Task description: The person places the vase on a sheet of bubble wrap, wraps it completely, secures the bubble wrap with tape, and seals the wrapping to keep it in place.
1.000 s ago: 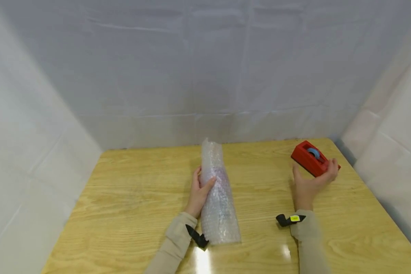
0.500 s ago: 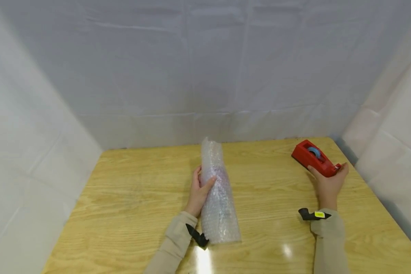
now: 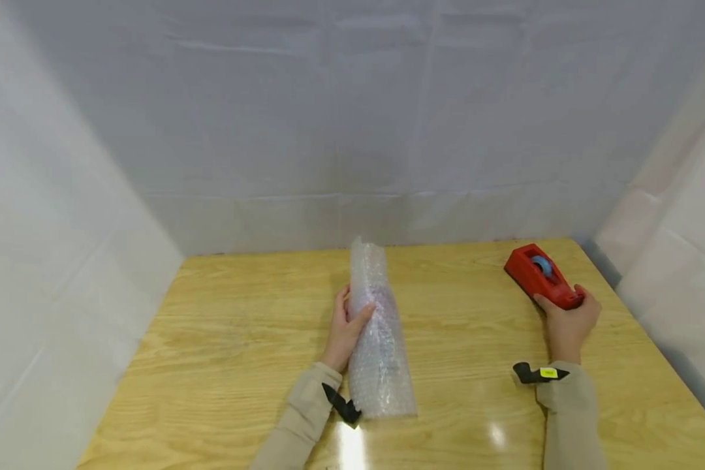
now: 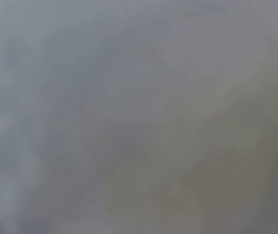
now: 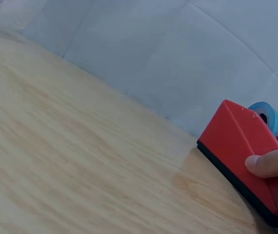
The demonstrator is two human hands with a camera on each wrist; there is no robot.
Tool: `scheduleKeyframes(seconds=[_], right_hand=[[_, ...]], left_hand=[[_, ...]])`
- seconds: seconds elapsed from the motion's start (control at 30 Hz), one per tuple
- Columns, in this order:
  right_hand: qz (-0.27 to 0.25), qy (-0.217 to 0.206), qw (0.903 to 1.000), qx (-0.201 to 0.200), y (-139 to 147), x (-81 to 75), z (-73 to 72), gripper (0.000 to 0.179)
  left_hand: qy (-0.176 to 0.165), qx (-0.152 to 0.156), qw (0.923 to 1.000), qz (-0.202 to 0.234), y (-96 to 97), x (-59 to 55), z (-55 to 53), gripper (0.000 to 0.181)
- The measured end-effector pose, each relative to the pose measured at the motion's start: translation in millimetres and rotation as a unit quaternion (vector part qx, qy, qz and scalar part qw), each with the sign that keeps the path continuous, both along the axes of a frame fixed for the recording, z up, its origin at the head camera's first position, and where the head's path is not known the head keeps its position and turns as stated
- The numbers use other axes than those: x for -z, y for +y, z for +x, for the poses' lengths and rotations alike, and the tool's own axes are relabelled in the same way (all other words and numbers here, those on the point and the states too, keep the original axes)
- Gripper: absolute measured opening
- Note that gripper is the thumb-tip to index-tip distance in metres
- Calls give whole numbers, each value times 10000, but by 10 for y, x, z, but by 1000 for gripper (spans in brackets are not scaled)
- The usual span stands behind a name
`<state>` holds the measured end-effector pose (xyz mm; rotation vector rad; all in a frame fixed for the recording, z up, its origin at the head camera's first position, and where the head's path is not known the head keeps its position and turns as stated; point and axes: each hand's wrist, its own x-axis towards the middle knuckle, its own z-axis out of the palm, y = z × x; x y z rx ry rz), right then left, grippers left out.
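My left hand (image 3: 345, 336) holds a roll of bubble wrap (image 3: 382, 365) by its left side, thumb on top and fingers reaching underneath. Something purplish shows faintly through the wrap; its kind is hidden. The left wrist view is only a grey blur. To the right, my right hand (image 3: 570, 326) grips the near end of a red tape dispenser (image 3: 531, 277), which carries a blue roll of tape (image 3: 542, 265). In the right wrist view the thumb (image 5: 266, 164) presses the side of the dispenser (image 5: 231, 131), whose dark base rests on the table. The other fingers are mostly hidden there.
The light wooden table (image 3: 241, 313) lies under both hands. Whitish sheeting (image 3: 352, 130) rises behind it, with more sheeting at the left and right sides. The dispenser stands near the table's back right corner.
My right hand has moved right to the dispenser's near end and closed on it with thumb and fingers. The left hand and bubble wrap have stayed in place.
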<state>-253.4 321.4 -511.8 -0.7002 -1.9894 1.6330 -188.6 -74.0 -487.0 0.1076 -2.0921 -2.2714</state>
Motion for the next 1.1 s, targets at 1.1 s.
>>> scheduleKeyframes(seconds=[1.1], right_hand=[[1475, 535, 9876, -72, -753, 56, 93, 60]], left_hand=[[121, 83, 9999, 43, 3, 58, -44, 73]])
